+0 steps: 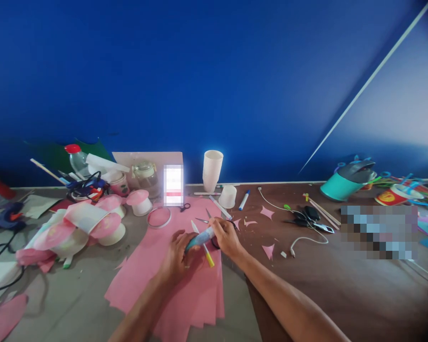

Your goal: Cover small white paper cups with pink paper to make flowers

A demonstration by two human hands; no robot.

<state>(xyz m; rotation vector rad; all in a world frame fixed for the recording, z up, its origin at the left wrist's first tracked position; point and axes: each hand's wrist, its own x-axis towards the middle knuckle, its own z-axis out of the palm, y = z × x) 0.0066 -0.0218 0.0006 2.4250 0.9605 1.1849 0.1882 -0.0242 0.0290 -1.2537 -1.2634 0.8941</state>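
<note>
A blue tube is held between both hands over the pink sheets, near the middle of the desk. The left hand is closed round the tube's lower end, so that it is steadied from below. The right hand is closed on the upper, paler end, fingers pinched at the tip; whether a cap is being turned or pulled cannot be told. The tube is kept tilted, its upper end toward the right, low above the paper.

A yellow-tipped marker lies on the sheets just under the hands, and scissors lie just beyond, blades toward the wall. Both are left within easy reach of the working spot. Pink offcuts are scattered on the bare brown surface to the right, apart from the uncut stock. White cups stand at the back by the wall, clear of the working area. Finished pink-and-white cup pieces are heaped to the left, well apart from the hands.
</note>
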